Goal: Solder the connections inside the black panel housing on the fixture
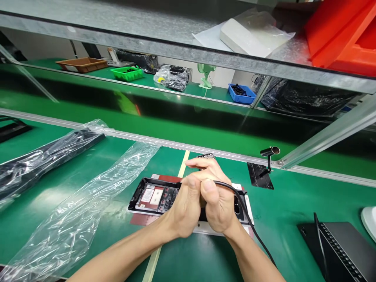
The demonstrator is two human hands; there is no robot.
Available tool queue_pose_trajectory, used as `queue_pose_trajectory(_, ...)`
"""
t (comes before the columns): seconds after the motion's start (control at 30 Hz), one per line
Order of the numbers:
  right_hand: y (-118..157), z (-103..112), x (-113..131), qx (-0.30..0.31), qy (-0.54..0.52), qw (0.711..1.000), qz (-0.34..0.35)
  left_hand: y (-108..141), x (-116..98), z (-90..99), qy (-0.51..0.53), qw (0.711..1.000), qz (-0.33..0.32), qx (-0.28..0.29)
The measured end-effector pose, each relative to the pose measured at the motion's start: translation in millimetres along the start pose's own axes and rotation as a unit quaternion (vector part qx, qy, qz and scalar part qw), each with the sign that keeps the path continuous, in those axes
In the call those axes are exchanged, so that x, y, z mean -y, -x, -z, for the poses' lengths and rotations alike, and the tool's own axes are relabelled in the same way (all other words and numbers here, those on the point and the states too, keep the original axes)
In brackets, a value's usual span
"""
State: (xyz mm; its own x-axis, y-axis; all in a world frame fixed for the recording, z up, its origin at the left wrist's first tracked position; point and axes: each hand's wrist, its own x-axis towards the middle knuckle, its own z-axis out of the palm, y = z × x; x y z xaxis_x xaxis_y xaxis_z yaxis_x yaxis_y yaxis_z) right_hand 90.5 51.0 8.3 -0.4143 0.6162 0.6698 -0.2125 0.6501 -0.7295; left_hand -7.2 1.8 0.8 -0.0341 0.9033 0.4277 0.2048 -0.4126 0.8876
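Both hands meet at the middle, above a long black housing [136, 197] that lies across a dark red mat [138, 219]. My left hand [188, 205] is closed, its thumb and fingers pressed against the other hand. My right hand [219, 199] is closed round a black cable [241, 197], which runs out over that hand and down to the right. The cable's end is hidden between the fingers. Left of the hands, the housing's open inside shows a white label and a block with round holes. A small tray of tiny parts [208, 156] shows partly behind the fingers.
Clear plastic film [108, 184] and a wrapped black bar [58, 150] lie on the left. A small stand with a metal tube [269, 151] is at the back right, near a black slotted panel [343, 246]. A metal shelf [176, 43] crosses above, holding a red bin [337, 39].
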Motion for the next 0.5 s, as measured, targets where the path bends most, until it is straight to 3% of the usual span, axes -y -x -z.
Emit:
queue_pose_trajectory(0.13,3,-1,4,-0.013,0.034,0.999,-0.031,1,4,13.9,0.002,0.998,0.001,0.064)
queue_pose_trajectory(0.27,9,-3,6,-0.013,0.017,0.998,-0.056,12,26,35.9,0.014,1.0,0.012,0.022)
queue_pose_trajectory(0.4,15,-10,4,-0.01,-0.097,0.991,-0.094,26,48,59.0,-0.04,0.993,0.107,-0.021)
queue_pose_trajectory(0.5,15,-19,2,-0.014,-0.193,0.973,-0.126,30,59,67.7,-0.148,0.976,0.154,0.028)
